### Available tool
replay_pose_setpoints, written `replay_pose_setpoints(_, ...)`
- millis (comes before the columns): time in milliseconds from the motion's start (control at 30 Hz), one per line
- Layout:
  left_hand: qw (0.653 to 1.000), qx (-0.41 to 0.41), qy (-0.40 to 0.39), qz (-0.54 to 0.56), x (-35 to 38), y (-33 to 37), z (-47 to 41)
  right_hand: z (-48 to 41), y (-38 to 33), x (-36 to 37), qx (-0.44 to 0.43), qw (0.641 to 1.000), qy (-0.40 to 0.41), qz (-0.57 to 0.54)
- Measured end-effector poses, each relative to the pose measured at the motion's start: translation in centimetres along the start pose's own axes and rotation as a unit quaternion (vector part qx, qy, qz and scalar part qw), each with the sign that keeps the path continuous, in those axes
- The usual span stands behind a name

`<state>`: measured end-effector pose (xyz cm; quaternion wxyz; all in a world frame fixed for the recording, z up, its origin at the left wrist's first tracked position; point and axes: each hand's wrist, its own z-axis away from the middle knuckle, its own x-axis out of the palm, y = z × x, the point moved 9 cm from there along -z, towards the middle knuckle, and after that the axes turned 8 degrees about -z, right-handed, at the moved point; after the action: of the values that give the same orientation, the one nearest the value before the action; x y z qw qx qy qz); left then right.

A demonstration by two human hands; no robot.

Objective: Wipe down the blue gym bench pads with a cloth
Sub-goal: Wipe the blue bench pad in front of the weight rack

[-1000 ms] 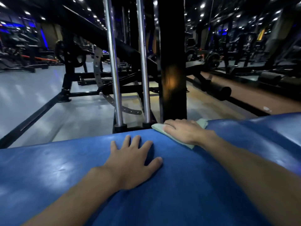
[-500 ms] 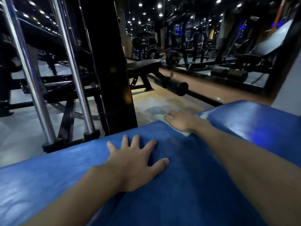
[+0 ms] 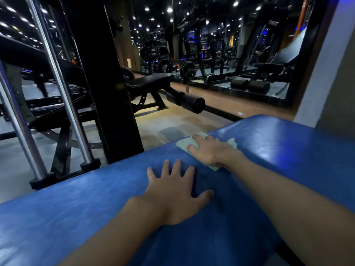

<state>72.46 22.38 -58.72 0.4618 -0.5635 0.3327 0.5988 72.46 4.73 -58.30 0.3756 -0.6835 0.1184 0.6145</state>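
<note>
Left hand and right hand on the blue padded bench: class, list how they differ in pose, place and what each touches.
The left hand rests bare on the blue padded bench; the right hand presses a pale green cloth onto it. The left hand's fingers are spread wide; the right hand's fingers lie closer together. The left hand is nearer the camera; the right hand is by the pad's far edge. Both lie palm down.

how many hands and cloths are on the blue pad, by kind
hands: 2 (left hand, right hand)
cloths: 1 (cloth)
total: 3
</note>
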Motion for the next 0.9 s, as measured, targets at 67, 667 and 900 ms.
replay_pose_setpoints(67,1.000,0.016,0.016,0.018,-0.8,0.9,0.4,1.0,0.5,-0.1,0.000,1.000,0.001,-0.001)
replay_pose_setpoints(667,0.998,0.058,0.015,-0.014,-0.4,7.6,6.1,16.3,5.2,-2.2,0.078,0.995,0.057,0.014)
replay_pose_setpoints(900,0.999,0.001,-0.030,-0.020,0.3,8.2,5.6,19.5,6.6,-1.9,0.078,0.995,0.061,-0.001)
